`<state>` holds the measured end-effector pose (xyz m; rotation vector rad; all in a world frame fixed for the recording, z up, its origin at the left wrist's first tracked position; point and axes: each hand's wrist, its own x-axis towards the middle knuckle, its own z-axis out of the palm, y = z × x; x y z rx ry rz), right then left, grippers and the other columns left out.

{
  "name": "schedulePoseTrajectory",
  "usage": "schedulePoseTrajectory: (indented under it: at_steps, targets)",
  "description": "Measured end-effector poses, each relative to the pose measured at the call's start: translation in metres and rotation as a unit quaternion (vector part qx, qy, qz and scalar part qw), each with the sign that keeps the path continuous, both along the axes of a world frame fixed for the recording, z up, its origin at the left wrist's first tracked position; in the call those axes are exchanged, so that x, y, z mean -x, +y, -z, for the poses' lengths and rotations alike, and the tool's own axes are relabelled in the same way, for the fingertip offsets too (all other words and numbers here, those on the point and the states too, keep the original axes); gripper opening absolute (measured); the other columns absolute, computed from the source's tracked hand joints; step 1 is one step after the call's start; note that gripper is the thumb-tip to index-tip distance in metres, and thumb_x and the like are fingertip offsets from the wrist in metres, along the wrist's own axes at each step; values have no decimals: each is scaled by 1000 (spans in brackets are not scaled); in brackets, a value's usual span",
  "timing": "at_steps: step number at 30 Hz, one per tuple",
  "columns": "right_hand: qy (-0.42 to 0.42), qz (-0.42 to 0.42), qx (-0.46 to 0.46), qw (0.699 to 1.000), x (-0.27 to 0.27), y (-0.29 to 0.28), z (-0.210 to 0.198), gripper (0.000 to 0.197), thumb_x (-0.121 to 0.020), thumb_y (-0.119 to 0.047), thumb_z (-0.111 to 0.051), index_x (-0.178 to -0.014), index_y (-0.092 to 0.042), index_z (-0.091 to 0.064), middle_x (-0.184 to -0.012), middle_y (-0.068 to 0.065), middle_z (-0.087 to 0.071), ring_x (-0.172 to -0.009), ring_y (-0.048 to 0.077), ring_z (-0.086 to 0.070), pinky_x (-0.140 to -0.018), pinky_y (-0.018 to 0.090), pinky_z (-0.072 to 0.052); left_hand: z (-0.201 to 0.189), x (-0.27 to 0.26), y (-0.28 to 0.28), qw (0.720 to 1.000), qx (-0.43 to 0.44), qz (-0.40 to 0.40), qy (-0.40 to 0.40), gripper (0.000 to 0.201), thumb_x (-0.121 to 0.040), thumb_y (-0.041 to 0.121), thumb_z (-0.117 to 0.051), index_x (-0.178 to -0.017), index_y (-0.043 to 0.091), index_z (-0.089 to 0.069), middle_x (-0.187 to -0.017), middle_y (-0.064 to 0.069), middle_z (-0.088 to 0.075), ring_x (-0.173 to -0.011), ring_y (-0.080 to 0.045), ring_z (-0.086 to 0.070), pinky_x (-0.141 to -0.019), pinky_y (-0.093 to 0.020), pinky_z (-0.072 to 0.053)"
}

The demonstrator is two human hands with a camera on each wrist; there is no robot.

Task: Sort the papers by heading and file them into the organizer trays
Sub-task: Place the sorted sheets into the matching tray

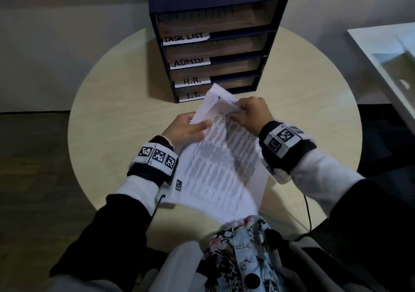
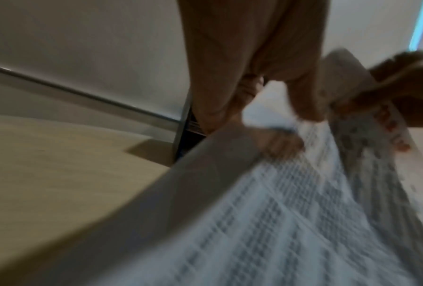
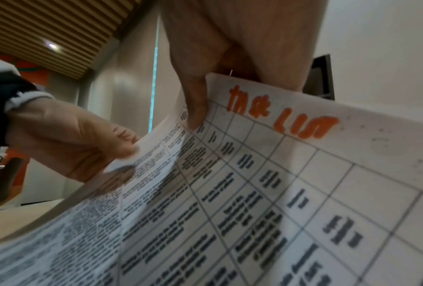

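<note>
The organizer (image 1: 215, 44) at the table's (image 1: 112, 112) far side holds papers in labelled trays. Near it, both hands grip the stack of papers (image 1: 220, 168): left hand (image 1: 186, 130) pinching its left edge, right hand (image 1: 251, 114) pinching the top sheet (image 3: 303, 154).

Wearing black sleeves (image 1: 107, 228) over white cuffs (image 1: 139, 188) on both arms. Carrying a black strap (image 1: 152, 174) round the left wrist, topped by a white band (image 1: 157, 155) showing three square black-and-white coded markers side by side. Carrying a like black strap (image 1: 289, 157) round the right wrist, with a white block (image 1: 281, 137) bearing more coded markers on its faces. Trailing a thin black cable (image 1: 155, 208) from the left strap along the sleeve, and another black cable (image 1: 308, 213) down from the right. Wearing a pale blue floral garment (image 1: 238, 253) with dark leaves, pink blooms and a black button (image 1: 251, 279). Showing the left cuff again, white over black, in the right wrist view (image 3: 17, 92).
</note>
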<state>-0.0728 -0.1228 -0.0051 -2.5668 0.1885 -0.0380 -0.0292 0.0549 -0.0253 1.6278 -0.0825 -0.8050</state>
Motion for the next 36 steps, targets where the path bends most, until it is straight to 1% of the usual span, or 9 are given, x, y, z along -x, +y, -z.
schedulePoseTrajectory:
  at_steps: [5,8,10,13,17,21,26,33,36]
  targets:
    - [-122,14,-38,992,1,-2,-14,45,-78,-17,-69,-122,-16,-59,-124,8,-57,-118,22,-49,-99,36,-29,-4,-4,-10,977,-112,-94,-154,26,-86,8,-63,-110,-1,-62,-92,-8,-65,-85,-24,-64,-74,-31,-52]
    - [-188,199,-60,960,8,-19,-17,79,-73,-27,-73,-141,-22,-33,-144,5,-32,-134,21,-29,-109,41,-20,-20,-9,-5,974,-51,-152,-162,30,-87,8,-60,-116,-3,-59,-101,-12,-66,-93,-26,-65,-83,-35,-53]
    - [-173,279,-213,920,10,-34,-14,93,-72,-25,-77,-145,-14,-21,-148,9,-26,-135,21,-27,-113,41,-24,-34,-9,0,971,14,-187,-145,29,-87,8,-59,-115,-1,-58,-102,-12,-68,-93,-25,-66,-84,-39,-55]
    - [-158,210,-484,835,10,-44,-14,68,-76,-7,-73,-134,0,-40,-129,11,-55,-115,18,-54,-104,39,-42,-55,-9,-1,966,59,-188,-168,33,-86,12,-62,-116,1,-55,-106,-12,-67,-96,-23,-67,-86,-41,-54]
    - [-292,171,-425,840,3,-48,-49,33,-69,-15,-73,-100,-5,-64,-73,-16,-72,-73,3,-65,-73,25,-53,-97,-8,-12,942,98,-178,-266,21,-87,6,-59,-108,2,-58,-95,-1,-67,-83,-5,-68,-77,-25,-57]
    - [-375,137,-421,815,5,-48,-74,26,-67,-23,-72,-90,-18,-62,-78,-17,-72,-79,1,-66,-79,27,-54,-118,-9,-20,915,159,-201,-311,20,-88,-1,-55,-107,3,-56,-103,-6,-65,-89,-5,-66,-83,-22,-54]
    - [-326,159,-411,836,16,-43,-47,32,-76,-4,-72,-99,-12,-51,-91,-5,-60,-77,-9,-60,-70,14,-49,-85,1,-19,946,128,-179,-238,44,-82,-2,-62,-122,-8,-45,-102,-5,-64,-87,-5,-66,-77,-21,-54]
    - [-306,183,-409,840,15,-38,-41,22,-84,-4,-64,-80,-24,-56,-66,-27,-67,-65,-10,-61,-61,10,-48,-64,3,-17,958,76,-168,-220,22,-89,6,-56,-91,28,-52,-93,11,-63,-79,9,-63,-80,-15,-53]
    - [-278,189,-410,848,14,-37,-26,11,-84,-5,-63,-88,-16,-60,-73,-17,-69,-70,-7,-62,-64,13,-49,-53,-4,-18,964,52,-164,-203,13,-88,18,-59,-101,22,-56,-103,-1,-65,-100,-10,-64,-95,-35,-50]
